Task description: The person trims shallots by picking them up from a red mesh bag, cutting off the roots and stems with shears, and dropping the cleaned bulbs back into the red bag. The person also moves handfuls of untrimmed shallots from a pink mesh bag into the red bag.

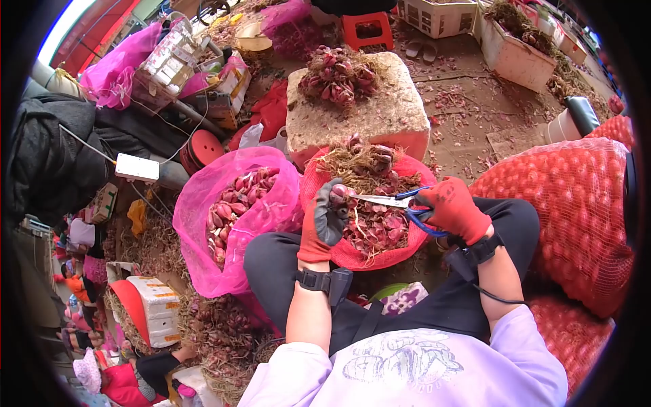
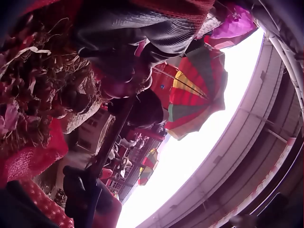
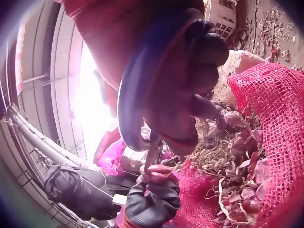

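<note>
In the head view my left hand (image 1: 321, 222), in a red and black glove, pinches a small red shallot (image 1: 338, 194). My right hand (image 1: 451, 207), gloved the same way, grips blue-handled scissors (image 1: 385, 200), their blades pointing left with the tips at the shallot. The right wrist view shows the blue handle loop (image 3: 135, 90) around my gloved hand. Below both hands lies a red mesh bag (image 1: 385, 258), its mouth wide and filled with loose skins, roots and dry stalks. Left of it, a pink mesh bag (image 1: 194, 234) holds several trimmed shallots (image 1: 227, 211).
Ahead stands a worn foam block (image 1: 352, 130) with a heap of shallots (image 1: 339, 76) on top. Full red net sacks (image 1: 576, 217) crowd the right side. A red stool (image 1: 368, 30) and white crates (image 1: 437, 17) are farther back. Shallots with dry stalks (image 1: 220, 332) lie at lower left.
</note>
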Available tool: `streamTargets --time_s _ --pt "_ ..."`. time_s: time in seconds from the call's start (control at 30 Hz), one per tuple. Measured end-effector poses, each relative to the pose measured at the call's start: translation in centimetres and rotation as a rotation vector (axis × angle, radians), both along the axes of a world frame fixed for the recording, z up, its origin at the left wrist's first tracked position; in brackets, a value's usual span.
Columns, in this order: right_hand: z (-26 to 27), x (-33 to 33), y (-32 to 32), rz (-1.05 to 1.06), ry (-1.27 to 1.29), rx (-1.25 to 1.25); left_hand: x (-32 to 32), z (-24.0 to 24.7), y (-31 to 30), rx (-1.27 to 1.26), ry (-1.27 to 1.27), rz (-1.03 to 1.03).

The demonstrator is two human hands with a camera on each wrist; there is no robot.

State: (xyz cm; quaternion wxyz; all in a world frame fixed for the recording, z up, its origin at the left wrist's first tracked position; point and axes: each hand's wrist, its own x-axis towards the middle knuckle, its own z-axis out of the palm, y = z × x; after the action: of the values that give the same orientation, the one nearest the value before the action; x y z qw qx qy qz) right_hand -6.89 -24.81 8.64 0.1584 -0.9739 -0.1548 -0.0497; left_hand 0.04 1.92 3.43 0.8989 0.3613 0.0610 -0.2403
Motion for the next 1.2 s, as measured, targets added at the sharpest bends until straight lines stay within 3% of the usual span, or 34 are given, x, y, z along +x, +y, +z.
streamTargets --time_s 0.17,0.27,0.37,0.47,0.57,0.67,0.77,0.8,0.83,0.87,0.97,1.0,1.07,1.2 --pt "-0.3 -0.2 -0.1 -0.023 0.059 0.021 -0.1 0.3 -0.1 -0.011 0.021 0.005" --pt "-0.4 -0.2 -0.2 -0.003 0.057 0.018 1.0 -2.6 0.9 -0.226 -0.075 -0.137" --pt "1.7 -0.5 0.4 -0.041 0.137 0.174 0.5 -1.7 0.3 -0.192 0.040 -0.051" --pt "1.7 -0.3 0.6 -0.061 0.196 0.106 0.0 -0.4 -0.2 -0.085 0.064 0.066" --pt "1.1 -0.3 0.8 -0.057 0.251 0.110 0.2 -1.4 0.4 -0.104 0.010 0.012" --pt "-0.5 -0.5 0.3 -0.033 0.148 0.007 0.6 -1.5 0.4 0.041 -0.019 0.039" --pt "-0.8 -1.0 0.5 -0.149 0.095 -0.037 0.6 -2.6 0.2 0.347 -0.163 0.387" --pt "-0.4 -0.9 0.4 -0.222 0.126 0.069 0.7 -2.2 0.1 0.484 -0.244 0.519" --pt "0.4 -0.6 0.2 -0.294 0.157 0.176 0.8 -1.7 0.1 0.621 -0.157 0.557" --pt "1.2 -0.3 0.0 -0.365 0.187 0.283 0.6 -1.2 0.0 0.584 -0.158 0.432" --pt "-0.4 0.8 0.6 -0.206 0.176 0.727 -0.4 -0.3 -1.3 0.474 -0.151 0.000" --pt "-1.6 1.0 0.7 -0.152 0.154 0.850 -1.0 -0.3 -2.3 0.479 -0.156 -0.034" --pt "-2.0 1.2 2.8 -0.166 0.521 1.278 -2.2 -0.4 -3.9 0.491 -0.166 -0.096" --pt "-3.8 1.4 3.7 -0.116 0.918 1.311 -3.1 -0.2 -4.6 0.459 -0.154 -0.076"
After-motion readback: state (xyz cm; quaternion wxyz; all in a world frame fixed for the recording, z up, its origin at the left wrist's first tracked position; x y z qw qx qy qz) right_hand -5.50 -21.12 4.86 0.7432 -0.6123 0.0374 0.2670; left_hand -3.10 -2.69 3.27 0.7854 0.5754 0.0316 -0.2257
